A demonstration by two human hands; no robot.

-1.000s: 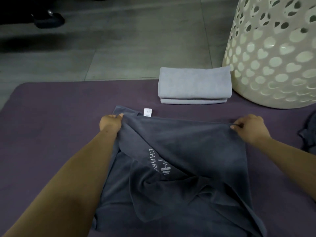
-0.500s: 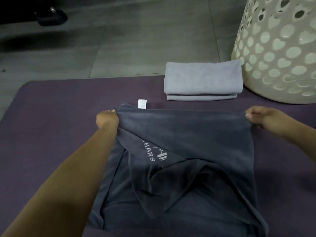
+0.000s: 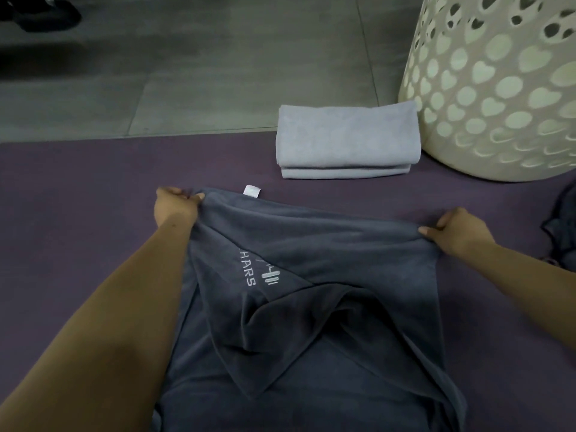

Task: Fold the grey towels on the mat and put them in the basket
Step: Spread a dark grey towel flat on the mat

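Left hand: the left hand (image 3: 174,204) pinches the far left corner of the dark grey towel (image 3: 311,322)
Dark towel: spread rumpled on the purple mat (image 3: 78,219), white tag (image 3: 252,191) at its far edge
Folded towel: light grey towel (image 3: 347,138) lying beyond, just beside the basket (image 3: 498,88)
Right hand: the right hand (image 3: 458,235) grips the far right corner

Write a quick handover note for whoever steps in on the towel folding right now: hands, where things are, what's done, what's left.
Left hand and right hand each pinch a far corner of the dark grey towel, which lies rumpled on the purple mat.
Done: a light grey towel lies folded on the mat beside the white basket, not in it.
Left: flatten and fold the dark towel, then put both in the basket. More dark cloth lies at the right edge.
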